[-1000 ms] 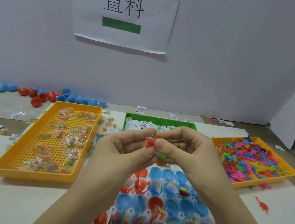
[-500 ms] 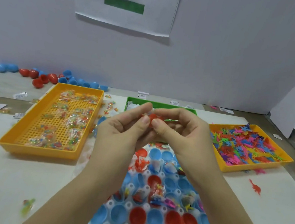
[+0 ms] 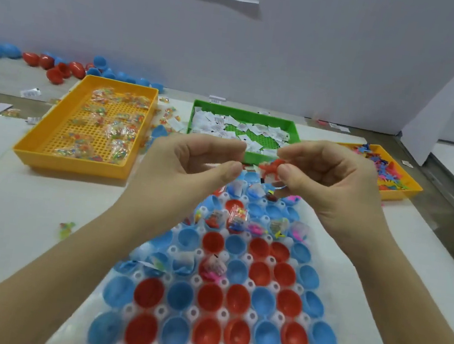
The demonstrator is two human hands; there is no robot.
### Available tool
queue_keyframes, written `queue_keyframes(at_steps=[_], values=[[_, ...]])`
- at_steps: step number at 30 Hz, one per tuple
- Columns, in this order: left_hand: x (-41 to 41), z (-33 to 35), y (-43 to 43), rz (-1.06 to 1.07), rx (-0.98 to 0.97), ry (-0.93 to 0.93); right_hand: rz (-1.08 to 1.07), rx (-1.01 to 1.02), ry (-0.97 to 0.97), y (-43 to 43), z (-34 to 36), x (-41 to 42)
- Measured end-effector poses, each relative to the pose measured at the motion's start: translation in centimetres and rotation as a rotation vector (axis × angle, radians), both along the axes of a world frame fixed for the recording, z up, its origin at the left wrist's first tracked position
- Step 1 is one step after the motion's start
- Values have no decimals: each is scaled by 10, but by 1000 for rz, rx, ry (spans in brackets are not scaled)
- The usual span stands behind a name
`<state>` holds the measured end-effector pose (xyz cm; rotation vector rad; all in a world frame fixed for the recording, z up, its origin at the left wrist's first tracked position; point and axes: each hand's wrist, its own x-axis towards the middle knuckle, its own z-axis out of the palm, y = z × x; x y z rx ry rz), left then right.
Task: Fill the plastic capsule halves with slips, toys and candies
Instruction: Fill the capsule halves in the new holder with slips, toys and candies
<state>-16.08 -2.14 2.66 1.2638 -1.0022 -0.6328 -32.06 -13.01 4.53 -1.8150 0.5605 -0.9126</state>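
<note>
A white holder (image 3: 234, 312) in front of me carries rows of red and blue capsule halves. Several far halves hold slips, toys and candy packets, and the near rows look bare inside. My right hand (image 3: 329, 190) pinches a small red toy (image 3: 270, 168) above the far rows. My left hand (image 3: 189, 164) hovers just left of it with thumb and forefinger curved and apart, holding nothing. Behind stand a yellow tray of candy packets (image 3: 53, 136), a green tray of paper slips (image 3: 293, 131) and a yellow tray of coloured toys (image 3: 401, 190).
Loose red and blue capsule halves (image 3: 61, 65) lie along the back wall at the left. A stray candy packet (image 3: 66, 228) sits on the table left of the holder. Slips are scattered around the trays. A white panel (image 3: 442, 112) leans at the right.
My hands have parted: the left let go of the red toy, which stays in my right. The view tilted down, showing more of the near capsule rows.
</note>
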Motion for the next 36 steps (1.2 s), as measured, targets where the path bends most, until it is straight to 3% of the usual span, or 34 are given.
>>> queue_keyframes(at_steps=[4, 11, 23, 36], values=[[26, -28, 21, 280, -1, -237, -12, 135, 139, 5, -15, -23], [64, -59, 32, 607, -29, -64, 96, 139, 503, 28, -30, -29], [69, -56, 35, 634, -37, 12, 93, -42, 808, 39, -36, -7], [70, -55, 36, 607, -25, 34, 128, -186, 931, 32, -38, 0]])
